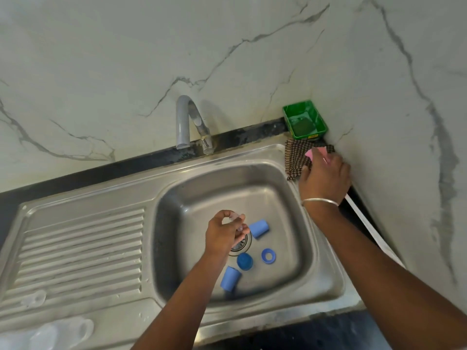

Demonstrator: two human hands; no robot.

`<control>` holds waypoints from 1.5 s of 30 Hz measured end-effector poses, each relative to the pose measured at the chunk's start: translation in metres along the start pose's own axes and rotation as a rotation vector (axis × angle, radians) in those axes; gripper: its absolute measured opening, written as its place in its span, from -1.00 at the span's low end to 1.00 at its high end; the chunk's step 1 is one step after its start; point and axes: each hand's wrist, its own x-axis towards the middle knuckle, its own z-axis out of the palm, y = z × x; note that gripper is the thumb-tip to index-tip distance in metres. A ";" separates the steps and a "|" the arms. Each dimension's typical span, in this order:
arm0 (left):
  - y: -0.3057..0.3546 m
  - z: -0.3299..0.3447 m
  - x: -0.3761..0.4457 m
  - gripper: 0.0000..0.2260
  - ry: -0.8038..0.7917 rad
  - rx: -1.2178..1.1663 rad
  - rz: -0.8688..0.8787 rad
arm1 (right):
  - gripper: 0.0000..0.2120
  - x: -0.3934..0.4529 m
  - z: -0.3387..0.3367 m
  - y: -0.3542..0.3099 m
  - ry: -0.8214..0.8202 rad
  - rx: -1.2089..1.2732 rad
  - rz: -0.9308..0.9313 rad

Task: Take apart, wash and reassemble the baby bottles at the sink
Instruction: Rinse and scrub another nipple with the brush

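Note:
My left hand (225,231) hovers over the sink basin (285,198) and pinches a small clear teat (238,223) above the drain. In the basin lie two blue bottle caps (258,228) (230,278), a blue cup-shaped part (244,261) and a blue screw ring (268,256). My right hand (324,175) reaches to the sink's back right corner and grips a pink piece (314,152) on a checked cloth (297,157). A clear teat (34,299) lies on the drainboard, and clear bottles (60,332) lie at the front left.
A curved metal tap (192,122) stands behind the basin, with no water running. A green tub (304,120) with a scrub pad sits in the corner by the marble wall. The ribbed drainboard (80,248) lies to the left.

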 end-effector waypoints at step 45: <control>0.007 -0.118 -0.054 -0.89 -0.072 -0.698 -0.116 | -0.53 -0.176 -0.089 -0.115 -0.613 0.446 -0.404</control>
